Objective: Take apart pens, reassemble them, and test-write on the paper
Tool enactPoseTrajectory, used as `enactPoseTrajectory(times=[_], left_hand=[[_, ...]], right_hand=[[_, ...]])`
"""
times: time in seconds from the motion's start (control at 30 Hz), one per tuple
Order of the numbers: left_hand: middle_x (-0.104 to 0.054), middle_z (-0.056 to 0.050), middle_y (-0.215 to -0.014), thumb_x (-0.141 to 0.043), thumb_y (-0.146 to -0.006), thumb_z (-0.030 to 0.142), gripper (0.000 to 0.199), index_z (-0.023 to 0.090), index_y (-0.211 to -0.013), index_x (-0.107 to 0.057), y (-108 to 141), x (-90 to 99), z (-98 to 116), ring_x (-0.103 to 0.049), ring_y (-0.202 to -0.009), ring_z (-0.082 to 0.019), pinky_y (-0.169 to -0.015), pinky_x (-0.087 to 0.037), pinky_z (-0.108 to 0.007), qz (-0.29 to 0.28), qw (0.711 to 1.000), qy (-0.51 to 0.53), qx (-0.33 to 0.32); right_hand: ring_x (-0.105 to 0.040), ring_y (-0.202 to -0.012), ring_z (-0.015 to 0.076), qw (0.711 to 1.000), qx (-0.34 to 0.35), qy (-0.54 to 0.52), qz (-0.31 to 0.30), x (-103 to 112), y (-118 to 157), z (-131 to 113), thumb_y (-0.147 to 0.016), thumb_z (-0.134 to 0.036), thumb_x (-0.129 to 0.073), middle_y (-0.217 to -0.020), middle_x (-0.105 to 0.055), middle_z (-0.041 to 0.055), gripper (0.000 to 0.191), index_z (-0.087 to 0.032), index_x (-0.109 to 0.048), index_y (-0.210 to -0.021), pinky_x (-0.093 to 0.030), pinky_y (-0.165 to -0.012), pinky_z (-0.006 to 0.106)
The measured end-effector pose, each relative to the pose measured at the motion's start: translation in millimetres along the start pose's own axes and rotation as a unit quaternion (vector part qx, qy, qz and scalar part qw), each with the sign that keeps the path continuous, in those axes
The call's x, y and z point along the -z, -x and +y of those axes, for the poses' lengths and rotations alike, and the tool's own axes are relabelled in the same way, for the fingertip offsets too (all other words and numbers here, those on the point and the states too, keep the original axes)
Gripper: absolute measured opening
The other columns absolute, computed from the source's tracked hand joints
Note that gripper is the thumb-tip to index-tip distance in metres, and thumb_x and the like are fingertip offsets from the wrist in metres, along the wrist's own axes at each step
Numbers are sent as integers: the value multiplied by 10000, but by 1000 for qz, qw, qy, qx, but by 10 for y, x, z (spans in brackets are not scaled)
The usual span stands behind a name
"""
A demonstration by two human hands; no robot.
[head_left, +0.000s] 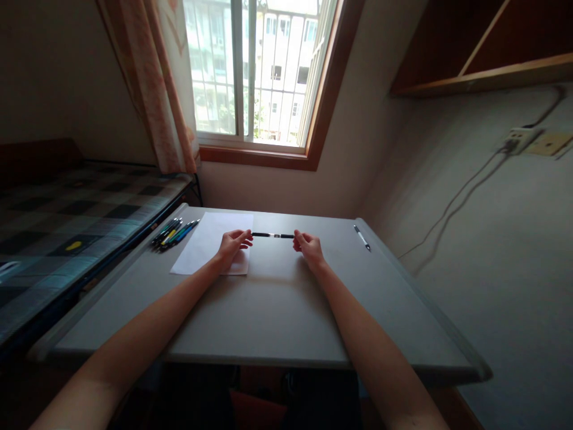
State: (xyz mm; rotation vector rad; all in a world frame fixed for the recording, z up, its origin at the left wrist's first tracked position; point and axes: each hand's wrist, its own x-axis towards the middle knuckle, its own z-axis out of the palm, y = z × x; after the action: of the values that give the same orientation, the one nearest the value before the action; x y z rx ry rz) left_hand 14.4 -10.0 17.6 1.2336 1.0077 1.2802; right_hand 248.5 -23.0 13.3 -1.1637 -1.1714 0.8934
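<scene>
A dark pen (pixel 271 235) with a pale band near its middle is stretched level between my two hands, above the table. My left hand (pixel 234 245) pinches its left end, over the right part of a white sheet of paper (pixel 206 242). At the other end, the fingers of my right hand (pixel 308 247) are closed on the pen. Several pens (pixel 172 234), mostly dark with blue, green and yellow parts, lie in a loose pile left of the paper. Another pen (pixel 362 237), white and black, lies alone toward the right edge of the table.
The grey table (pixel 277 322) has raised edges and stands below a barred window (pixel 268 77). A bed with a checked cover (pixel 89 209) is on the left. On the right wall, a cord (pixel 452 197) hangs from a socket (pixel 514 140) beneath a wooden shelf (pixel 487 74).
</scene>
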Motion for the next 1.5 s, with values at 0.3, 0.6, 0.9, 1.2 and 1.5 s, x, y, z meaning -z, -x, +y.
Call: enactPoseTrajectory(times=[0.3,0.6,0.9,1.2,1.5], left_hand=[[-614,-53,-684,-681,-633,526,409,126,-672,-604,0,0,12,-602,-584,-139,-520,-426,-229,-8,1000,13,12],[-645,-79,-794,-716,-630,460,461,113,-923,-636,5,-13,-12,-618,-588,-143,-519,-449,-250,-66,995,67,9],[-653,-75,-796,-759,-595,379,492,119,-996,-639,4,-6,-27,-618,-632,-145,-596,-491,-279,-63,996,56,9],[-647,-56,-740,-754,-604,394,442,127,-949,-685,-17,7,-56,-599,-617,-127,-629,-479,-280,-59,997,48,9],[-657,-72,-709,-741,-608,439,433,121,-898,-699,-43,7,-98,-600,-609,-144,-615,-477,-285,-35,999,15,-18]], right_hand=[[-406,-372,80,998,23,56,-11,9,22,-24,-688,-632,-546,-393,-479,0,520,-162,-529,-466,-332,-396,220],[-380,-343,77,997,17,77,-3,19,27,-13,-697,-616,-526,-358,-454,-7,523,-164,-520,-433,-312,-385,222],[-383,-339,78,997,15,79,-8,12,27,-6,-700,-620,-521,-355,-464,-4,526,-168,-519,-432,-313,-390,223],[-396,-335,78,998,-10,59,-33,-3,15,17,-666,-650,-551,-367,-483,3,541,-153,-545,-451,-318,-381,224],[-409,-366,77,998,-11,20,-54,-14,20,5,-667,-658,-558,-404,-496,8,544,-141,-575,-499,-314,-391,221]])
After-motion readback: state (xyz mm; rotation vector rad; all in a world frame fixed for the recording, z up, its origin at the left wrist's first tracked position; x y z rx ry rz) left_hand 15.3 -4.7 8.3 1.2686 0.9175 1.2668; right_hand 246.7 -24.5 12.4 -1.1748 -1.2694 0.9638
